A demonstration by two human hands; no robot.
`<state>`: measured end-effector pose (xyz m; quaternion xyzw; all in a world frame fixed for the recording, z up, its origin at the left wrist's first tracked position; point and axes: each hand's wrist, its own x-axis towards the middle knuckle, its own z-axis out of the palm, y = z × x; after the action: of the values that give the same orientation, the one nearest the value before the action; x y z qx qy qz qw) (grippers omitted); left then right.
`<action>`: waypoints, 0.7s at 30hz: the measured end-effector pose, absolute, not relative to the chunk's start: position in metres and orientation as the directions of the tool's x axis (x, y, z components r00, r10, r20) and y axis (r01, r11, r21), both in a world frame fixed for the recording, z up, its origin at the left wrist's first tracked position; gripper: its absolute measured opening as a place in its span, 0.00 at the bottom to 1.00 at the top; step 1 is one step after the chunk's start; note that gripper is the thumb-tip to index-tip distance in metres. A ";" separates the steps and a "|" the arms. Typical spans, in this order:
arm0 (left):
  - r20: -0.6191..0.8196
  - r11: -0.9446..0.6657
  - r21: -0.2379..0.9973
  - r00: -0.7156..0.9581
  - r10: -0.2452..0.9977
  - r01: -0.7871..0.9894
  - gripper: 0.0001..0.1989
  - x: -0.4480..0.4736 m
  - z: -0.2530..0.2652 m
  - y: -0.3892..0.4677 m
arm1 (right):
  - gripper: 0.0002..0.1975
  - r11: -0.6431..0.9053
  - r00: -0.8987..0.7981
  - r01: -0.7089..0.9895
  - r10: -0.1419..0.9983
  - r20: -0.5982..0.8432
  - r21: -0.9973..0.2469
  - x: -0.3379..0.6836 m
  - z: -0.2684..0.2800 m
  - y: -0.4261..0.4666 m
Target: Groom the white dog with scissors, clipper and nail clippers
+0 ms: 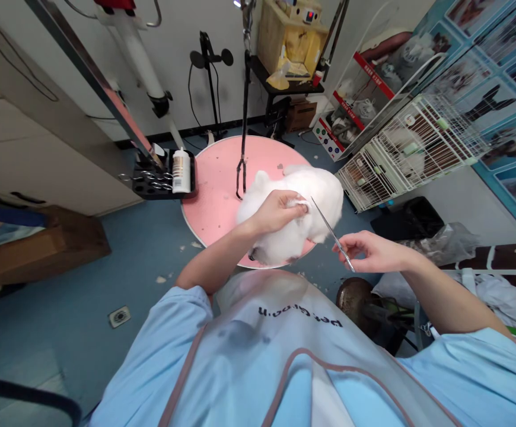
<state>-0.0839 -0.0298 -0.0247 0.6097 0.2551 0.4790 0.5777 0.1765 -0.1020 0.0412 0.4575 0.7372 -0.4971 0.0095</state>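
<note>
One white dog (310, 225) beneath left hand (287, 209), touching.

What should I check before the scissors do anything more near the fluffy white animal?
1. Animal fully supported on the pink table: cannot tell; it is on top, but its feet are hidden.
2. Left hand on the animal: ok, it grips some white fur.
3. Scissors held by their handle end: ok, in the right hand.
4. Scissor tips well clear of the left hand: not ok, they look close in this view.
5. Black loop fastened to the animal: cannot tell; it hangs beside it.
6. Bottle upright in the black tray: ok.
</note>
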 end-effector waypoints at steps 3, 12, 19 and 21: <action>0.281 -0.194 0.951 0.405 0.870 -0.242 0.12 -0.084 -0.026 -0.030 | 0.14 0.095 -0.573 0.692 0.674 -0.465 -0.715 0.176 0.041 -0.101; 0.297 -0.220 0.950 0.423 0.856 -0.221 0.11 -0.087 -0.021 -0.031 | 0.11 0.149 -0.588 0.706 0.668 -0.456 -0.692 0.178 0.042 -0.100; 0.307 -0.255 0.951 0.464 0.831 -0.173 0.09 -0.092 -0.007 -0.029 | 0.11 0.148 -0.584 0.706 0.675 -0.451 -0.692 0.174 0.047 -0.102; 0.307 -0.251 0.951 0.473 0.826 -0.178 0.09 -0.092 -0.005 -0.028 | 0.12 0.156 -0.586 0.706 0.678 -0.445 -0.691 0.174 0.048 -0.101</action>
<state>-0.0921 -0.0281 -0.0051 0.6511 0.2487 0.4492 0.5590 0.1740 -0.1014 0.0475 0.4550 0.7602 -0.4635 0.0153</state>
